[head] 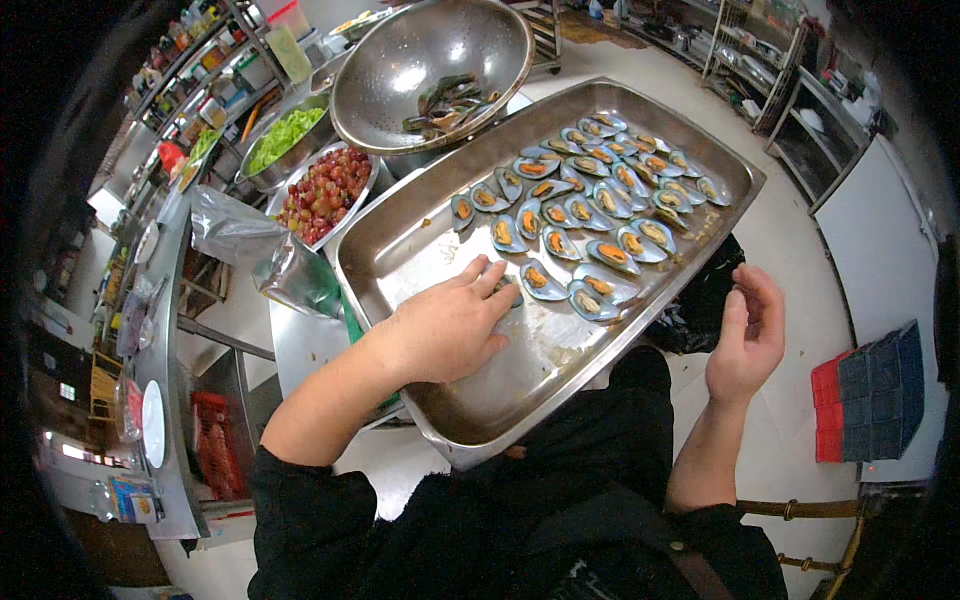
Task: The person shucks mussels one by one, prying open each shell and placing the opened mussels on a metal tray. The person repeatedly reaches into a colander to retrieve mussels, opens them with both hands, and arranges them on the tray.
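My left hand is low over a large steel tray, its fingers around a mussel on the half shell. The hand covers most of that shell. Several opened half-shell mussels, with orange or pale meat facing up, lie in rough rows towards the tray's far right end. My right hand is off the tray's right side, above a black plastic bag. Its fingers are loosely curled, apart from the thumb, and nothing shows in them. Behind the tray, a perforated steel colander contains dark closed-looking mussels.
Left of the tray are red grapes in a white dish, lettuce in a steel bowl and a silvery bag. A long steel counter runs further left. Stacked crates and a white cabinet stand right.
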Available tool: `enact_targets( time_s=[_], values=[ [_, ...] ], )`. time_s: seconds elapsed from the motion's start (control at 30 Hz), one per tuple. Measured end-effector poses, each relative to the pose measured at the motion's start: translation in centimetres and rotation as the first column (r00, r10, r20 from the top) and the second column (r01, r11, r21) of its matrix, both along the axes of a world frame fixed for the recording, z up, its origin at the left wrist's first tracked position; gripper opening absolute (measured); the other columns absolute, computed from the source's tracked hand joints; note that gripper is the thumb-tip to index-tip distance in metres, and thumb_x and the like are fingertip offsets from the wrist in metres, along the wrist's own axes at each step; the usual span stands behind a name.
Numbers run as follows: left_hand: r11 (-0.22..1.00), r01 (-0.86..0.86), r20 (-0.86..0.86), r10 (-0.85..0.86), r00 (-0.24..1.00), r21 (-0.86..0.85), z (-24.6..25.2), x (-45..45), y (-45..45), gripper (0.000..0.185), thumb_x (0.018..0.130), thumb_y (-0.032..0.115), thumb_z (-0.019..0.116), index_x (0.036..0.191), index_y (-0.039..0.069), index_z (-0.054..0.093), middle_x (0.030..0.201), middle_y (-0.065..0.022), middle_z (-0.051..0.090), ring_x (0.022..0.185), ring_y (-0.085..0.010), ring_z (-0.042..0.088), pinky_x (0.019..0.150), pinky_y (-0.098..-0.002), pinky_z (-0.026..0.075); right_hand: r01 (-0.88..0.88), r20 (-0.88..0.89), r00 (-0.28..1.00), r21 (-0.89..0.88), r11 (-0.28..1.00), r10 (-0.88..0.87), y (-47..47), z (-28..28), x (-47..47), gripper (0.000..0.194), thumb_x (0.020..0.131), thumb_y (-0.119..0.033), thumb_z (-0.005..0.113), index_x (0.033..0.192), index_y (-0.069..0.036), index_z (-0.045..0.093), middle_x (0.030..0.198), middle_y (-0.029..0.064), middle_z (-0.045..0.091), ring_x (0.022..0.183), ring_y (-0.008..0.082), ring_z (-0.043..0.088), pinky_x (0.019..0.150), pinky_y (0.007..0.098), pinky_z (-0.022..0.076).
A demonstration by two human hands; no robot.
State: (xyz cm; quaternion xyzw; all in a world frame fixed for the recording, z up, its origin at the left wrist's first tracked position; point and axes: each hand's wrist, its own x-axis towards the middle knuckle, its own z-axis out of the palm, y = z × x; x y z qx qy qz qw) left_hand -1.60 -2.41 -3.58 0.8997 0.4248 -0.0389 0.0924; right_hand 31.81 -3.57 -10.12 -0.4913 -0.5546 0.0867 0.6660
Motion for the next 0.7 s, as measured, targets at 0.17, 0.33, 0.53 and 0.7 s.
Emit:
enact_targets(
  time_s=[0.17,0.33,0.53,0.7],
  values=[
    [0.996,-0.090,-0.144,0.092,0.985,0.016,-0.3,-0.7,0.8,0.084,0.098,0.054,0.057,0.152,-0.006,0.033,0.159,-0.0357,0.025,0.151,-0.0470,0.022,0.123,-0.0457,0.025,-0.211,0.261,0.950,0.132,0.969,0.171,-1.6,2.6,-3.4,0.019,0.083,0.005,0.062,0.101,0.003,0.069,0.104,0.0186,0.070,0.099,0.0315,0.068,0.092,0.0399,0.0520],
    [0.997,0.018,-0.132,-0.008,0.991,0.073,1.0,-1.8,3.0,0.077,0.096,0.053,0.060,0.147,-0.003,0.044,0.158,-0.0325,0.032,0.150,-0.0455,0.027,0.124,-0.0470,0.025,-0.301,0.505,0.824,0.002,0.953,0.259,-1.6,2.5,-5.2,0.018,0.081,-0.005,0.070,0.099,-0.007,0.072,0.102,0.0079,0.072,0.102,0.0280,0.068,0.100,0.0440,0.0429],
    [0.899,-0.264,0.216,0.197,0.956,0.350,4.1,-3.4,9.9,0.033,0.094,0.023,0.064,0.119,0.001,0.065,0.129,-0.0246,0.063,0.123,-0.0401,0.059,0.106,-0.0454,0.046,-0.312,0.521,0.806,-0.030,0.950,0.281,-1.8,1.4,-5.7,0.019,0.084,-0.012,0.067,0.103,-0.011,0.072,0.105,0.0051,0.069,0.112,0.0285,0.059,0.110,0.0480,0.0315],
    [0.755,-0.572,0.329,0.477,0.815,0.321,3.4,-6.2,21.9,0.027,0.088,0.023,0.068,0.098,-0.002,0.073,0.095,-0.0221,0.073,0.093,-0.0379,0.071,0.088,-0.0434,0.055,-0.327,0.552,0.777,-0.056,0.943,0.302,-1.8,0.9,-5.3,0.021,0.085,-0.014,0.068,0.106,-0.012,0.071,0.108,0.0048,0.067,0.115,0.0285,0.058,0.112,0.0498,0.0308]
  ],
)
